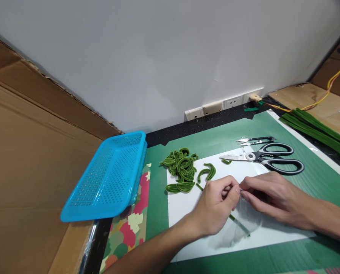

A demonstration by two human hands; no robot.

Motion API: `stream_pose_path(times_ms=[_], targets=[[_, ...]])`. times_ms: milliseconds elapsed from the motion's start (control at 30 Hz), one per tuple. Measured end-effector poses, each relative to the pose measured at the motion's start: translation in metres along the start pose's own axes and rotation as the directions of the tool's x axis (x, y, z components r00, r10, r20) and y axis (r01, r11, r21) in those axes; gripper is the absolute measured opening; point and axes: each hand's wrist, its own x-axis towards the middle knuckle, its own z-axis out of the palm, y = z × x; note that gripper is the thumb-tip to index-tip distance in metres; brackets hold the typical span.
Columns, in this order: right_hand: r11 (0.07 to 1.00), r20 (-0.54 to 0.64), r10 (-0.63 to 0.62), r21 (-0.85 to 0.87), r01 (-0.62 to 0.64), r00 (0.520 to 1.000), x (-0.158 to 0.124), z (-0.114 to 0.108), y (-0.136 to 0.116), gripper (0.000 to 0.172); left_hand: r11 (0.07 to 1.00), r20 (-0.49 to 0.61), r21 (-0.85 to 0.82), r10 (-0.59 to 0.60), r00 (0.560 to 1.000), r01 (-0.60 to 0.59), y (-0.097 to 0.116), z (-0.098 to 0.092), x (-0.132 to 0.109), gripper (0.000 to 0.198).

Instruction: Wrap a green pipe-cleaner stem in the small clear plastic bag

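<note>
The left hand (215,207) and the right hand (269,196) meet fingertip to fingertip over a white sheet (187,205) on the green mat (324,179) that covers the tabletop. Each grip is narrow, thumb and forefinger pinched together on the upper edge of a clear plastic wrap (244,222), which hangs crumpled just below the two grips and touches the sheet. A thin green stick (240,226) runs at a slant under or inside the wrap, from beneath the left palm toward the near edge of the sheet; whether either grip also touches it cannot be told

Just beyond the left grip lie two loose curled green pieces (207,172), and farther left of it a pile of the same curled pieces (181,167). Beyond the right grip lie large black-handled scissors (272,158), with small snips (255,140) just behind them. Well to the right of the right grip lies a bundle of long green stems (318,131). Well to the left of the left grip a blue perforated basket (109,179) sits tilted on the tabletop's edge
</note>
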Motion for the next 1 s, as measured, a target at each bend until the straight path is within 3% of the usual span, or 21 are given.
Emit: stream_pose_path(times_ms=[1000], targets=[[1.000, 0.015, 0.016, -0.013, -0.016, 1.000, -0.0003, 0.0005, 0.0021, 0.021, 0.999, -0.009, -0.035, -0.007, 1.000, 0.007, -0.0012, 0.0000, 0.0000, 0.029]])
